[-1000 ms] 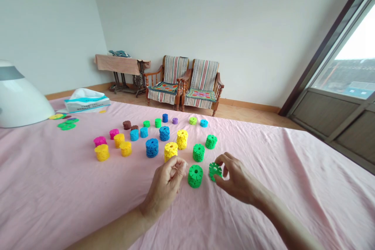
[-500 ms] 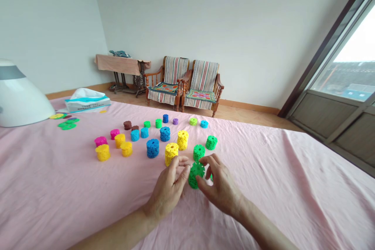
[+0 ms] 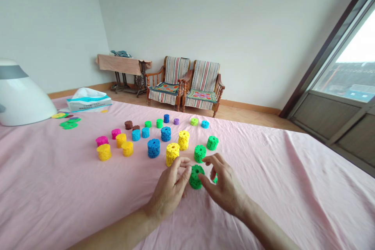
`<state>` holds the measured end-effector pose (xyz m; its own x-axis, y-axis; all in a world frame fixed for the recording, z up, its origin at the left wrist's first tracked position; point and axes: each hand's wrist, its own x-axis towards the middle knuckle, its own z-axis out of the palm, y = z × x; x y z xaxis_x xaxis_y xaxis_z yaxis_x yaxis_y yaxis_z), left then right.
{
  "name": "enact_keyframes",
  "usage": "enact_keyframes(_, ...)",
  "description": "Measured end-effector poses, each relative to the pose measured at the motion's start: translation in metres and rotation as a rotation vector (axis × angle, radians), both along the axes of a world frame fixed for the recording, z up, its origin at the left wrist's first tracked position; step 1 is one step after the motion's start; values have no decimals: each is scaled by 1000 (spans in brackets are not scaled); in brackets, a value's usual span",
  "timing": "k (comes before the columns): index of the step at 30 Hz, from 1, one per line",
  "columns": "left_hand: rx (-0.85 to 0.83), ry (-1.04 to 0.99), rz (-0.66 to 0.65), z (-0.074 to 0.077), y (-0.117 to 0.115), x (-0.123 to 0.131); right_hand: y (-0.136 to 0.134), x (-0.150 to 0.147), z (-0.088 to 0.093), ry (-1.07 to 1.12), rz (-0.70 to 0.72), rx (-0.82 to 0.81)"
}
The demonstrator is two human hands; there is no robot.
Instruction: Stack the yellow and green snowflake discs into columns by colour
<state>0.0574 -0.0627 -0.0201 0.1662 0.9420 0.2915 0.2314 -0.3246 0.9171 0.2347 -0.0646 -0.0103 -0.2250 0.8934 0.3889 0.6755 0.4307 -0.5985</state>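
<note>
A stack of notched green plastic discs (image 3: 196, 177) stands upright on the cloth between my hands, its top disc lying flat. My left hand (image 3: 170, 185) is just left of it, fingers curved and thumb apart from them, holding nothing that I can see. On the other side, my right hand (image 3: 225, 183) is open, its thumb near or touching the stack's right edge. Behind my right fingers, another green piece (image 3: 215, 179) is mostly hidden. Just beyond are a second green stack (image 3: 200, 153), a third green stack (image 3: 212, 143) and a yellow stack (image 3: 172, 153), partly covered by my left fingers.
More disc stacks in blue (image 3: 153, 148), yellow (image 3: 104, 152), pink (image 3: 102, 140) and brown (image 3: 128, 125) spread across the pink cloth (image 3: 117, 195). Loose green discs (image 3: 70, 124) lie at the far left, near a tissue pack (image 3: 89, 102) and a large white object (image 3: 25, 101).
The top green disc, tilted earlier, now sits flat on the near stack. My right thumb and fingers have moved slightly right, off that disc. My left hand has barely moved.
</note>
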Motion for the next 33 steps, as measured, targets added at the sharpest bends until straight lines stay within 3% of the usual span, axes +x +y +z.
enact_keyframes(4, -74, -24, -22, -1, -1, 1, 8, 26, -4, -64, -61, -14)
enact_keyframes(8, -117, 5, -36, -3, -2, 0, 10, 46, -8, -182, 22, -142)
enact_keyframes(11, -118, 24, -34, -2, -2, 1, 9, 50, -8, -206, 41, -191)
enact_keyframes(17, -117, 7, -32, 0, -1, 1, 12, 49, -5, -150, -54, -281)
enact_keyframes(19, -117, 10, -28, -1, -1, 0, 14, 47, -4, -36, -54, -330)
enact_keyframes(26, -116, -7, -11, -4, -1, 1, 13, 19, 5, 698, 46, -432)
enact_keyframes(33, -113, -5, -55, -2, 0, 1, 11, -4, -2, 852, 32, -514)
